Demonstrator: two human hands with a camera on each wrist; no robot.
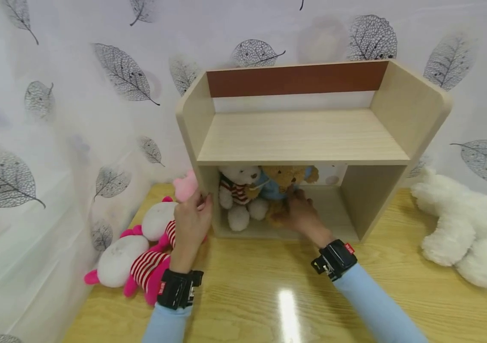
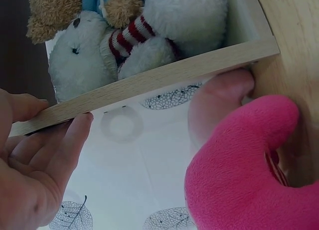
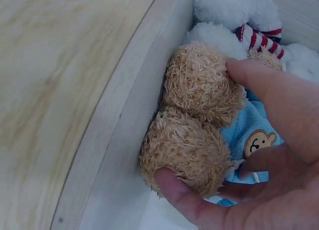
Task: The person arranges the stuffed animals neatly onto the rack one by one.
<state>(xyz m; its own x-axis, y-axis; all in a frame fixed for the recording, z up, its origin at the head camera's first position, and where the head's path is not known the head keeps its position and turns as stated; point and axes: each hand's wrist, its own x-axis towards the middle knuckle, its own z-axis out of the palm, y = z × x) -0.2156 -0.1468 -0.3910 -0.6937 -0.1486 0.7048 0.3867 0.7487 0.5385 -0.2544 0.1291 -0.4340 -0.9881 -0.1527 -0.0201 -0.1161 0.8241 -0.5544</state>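
My left hand [image 1: 193, 220] pinches the front edge of the left side panel [image 2: 149, 76] of a small wooden shelf, thumb inside and fingers outside. Within the lower compartment my right hand [image 1: 302, 213] holds the feet [image 3: 192, 120] of a brown teddy bear [image 1: 285, 176] in a blue top, thumb and fingers on either side of them. The bear sits upright, partly hidden by that hand. Beside it, against the left panel, sits a white plush bear [image 1: 238, 215] in a red-and-white striped top.
Pink-and-white plush toys [image 1: 123, 259] lie on the wooden table [image 1: 243, 290] left of the shelf, with a light pink one [image 1: 185, 186] behind. A white fluffy plush [image 1: 468, 226] stands at the right. The shelf's upper board [image 1: 303, 136] overhangs the bears.
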